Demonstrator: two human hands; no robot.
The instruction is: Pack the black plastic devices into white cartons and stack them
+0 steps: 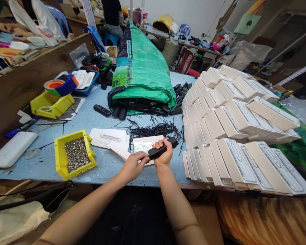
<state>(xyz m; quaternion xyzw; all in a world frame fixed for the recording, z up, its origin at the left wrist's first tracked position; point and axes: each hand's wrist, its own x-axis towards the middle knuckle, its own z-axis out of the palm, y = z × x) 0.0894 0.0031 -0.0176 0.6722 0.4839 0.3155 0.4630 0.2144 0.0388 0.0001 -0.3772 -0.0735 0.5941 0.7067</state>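
My right hand (164,157) is wrapped round a black, elongated handheld device (156,152), which is tilted with its far end up to the right. My left hand (135,166) pinches at the near left end of this device; anything small between those fingertips is hidden. Just beyond my hands lies a shiny silver-and-white packet (144,144). Behind it spreads a heap of thin black sticks or pins (155,129). White printed sheets (108,137) rest to the left, beside a yellow bin (58,160) full of small metal parts (76,154).
White boxes (234,126) are stacked high along the right side. A green woven sack (150,68) spills more black devices at the back. At left are a second yellow bin (52,105), tape rolls (57,85) and a white case (14,149). Other people sit beyond.
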